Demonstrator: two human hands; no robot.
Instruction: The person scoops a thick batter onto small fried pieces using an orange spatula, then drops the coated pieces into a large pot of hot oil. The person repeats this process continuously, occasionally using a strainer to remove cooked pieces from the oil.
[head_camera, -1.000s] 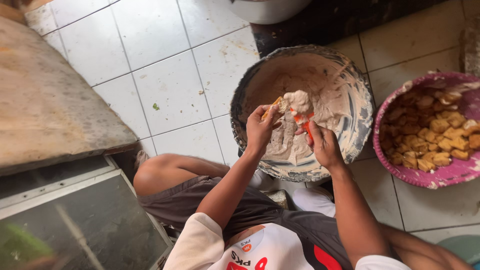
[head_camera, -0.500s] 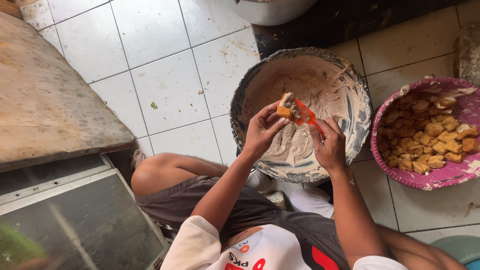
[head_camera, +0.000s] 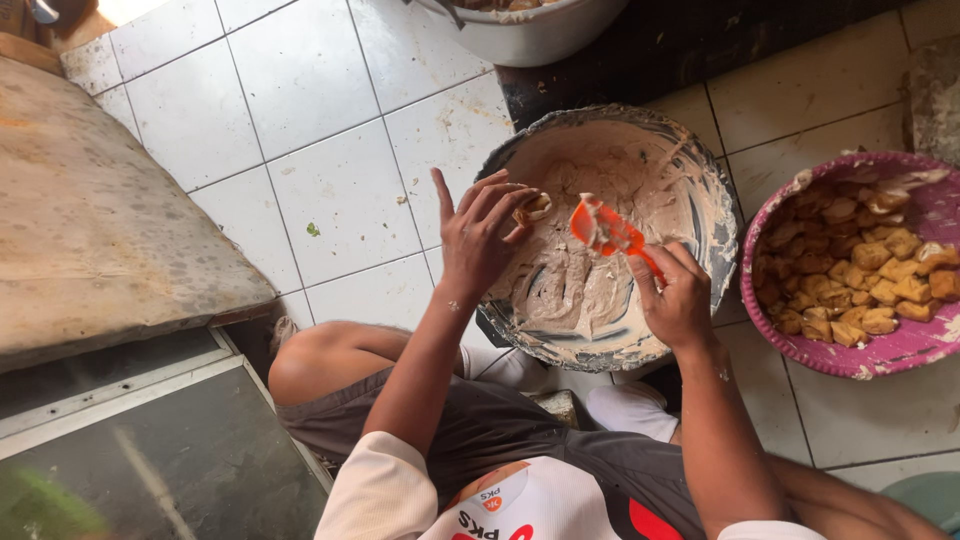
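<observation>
Sitting on the tiled floor (head_camera: 330, 190), a person works over a big round basin (head_camera: 715, 200) at the centre of the frame; its inner wall is smeared with pale paste (head_camera: 580, 290), which pools thickest in the lower half. The left hand (head_camera: 482, 235) hangs above the basin's left rim, fingers curled round a small golden-brown piece (head_camera: 533, 207) pinched at the fingertips, the little finger sticking up and free. The right hand (head_camera: 675, 300), over the basin's lower right, is closed on the handle of an orange spoon (head_camera: 605, 228); the spoon's bowl, smeared with paste, points up and left and sits just beside the piece without clearly touching it; whether they meet I cannot tell. At the right edge stands a pink basket (head_camera: 890, 350), near the basin but apart from it, heaped with golden fried chunks (head_camera: 860, 270) and streaked with paste along its upper rim. At the top, cut by the frame, is a white bucket (head_camera: 540, 35) on a dark strip of floor; a worn brown slab (head_camera: 100, 220) fills the left side, with a dark glass panel (head_camera: 170, 460) below it in the lower left corner; the person's knees and white shirt show along the bottom.
</observation>
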